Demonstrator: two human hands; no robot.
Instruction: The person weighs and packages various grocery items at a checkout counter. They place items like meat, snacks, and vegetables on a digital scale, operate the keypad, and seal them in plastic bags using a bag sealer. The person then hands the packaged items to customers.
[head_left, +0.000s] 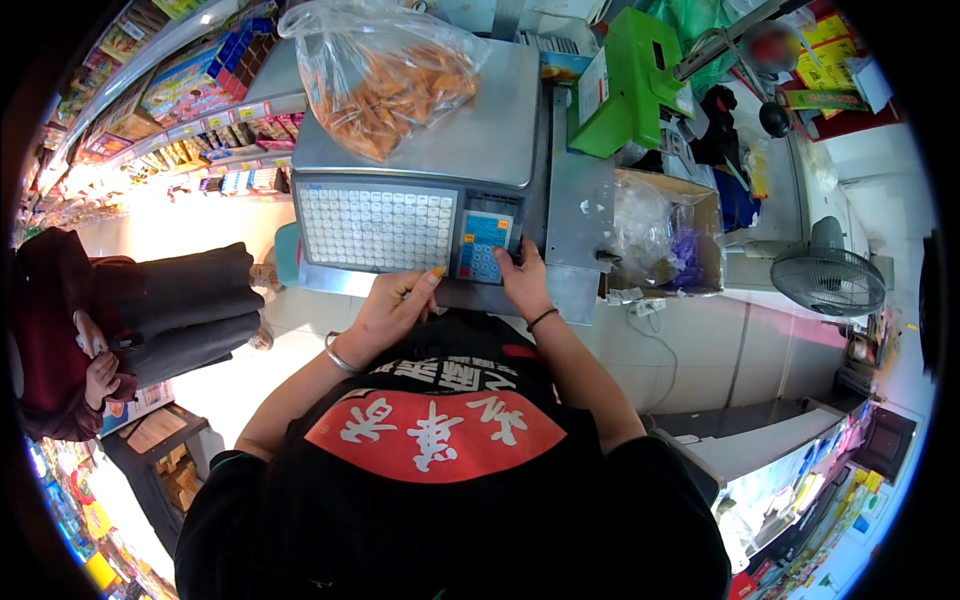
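My left hand (401, 304) has its fingers curled in, just before the lower edge of the scale's white key panel (375, 225). A small orange tip shows at the end of its thumb; whether this is a held piece or the nail, I cannot tell. My right hand (525, 281) holds nothing, its thumb on the blue number keypad (484, 244) and its fingers spread along the keypad's right side. On the steel weighing plate (506, 112) of the scale lies a clear plastic bag (330, 56) with orange-brown snack pieces (405, 90) inside.
Right of the scale stand a green box-shaped device (626, 82) and a cardboard box (705, 240) of crumpled plastic. Farther right is a fan (829, 277). Packaged-goods shelves (195, 135) line the left, where another person (67, 300) stands holding something small.
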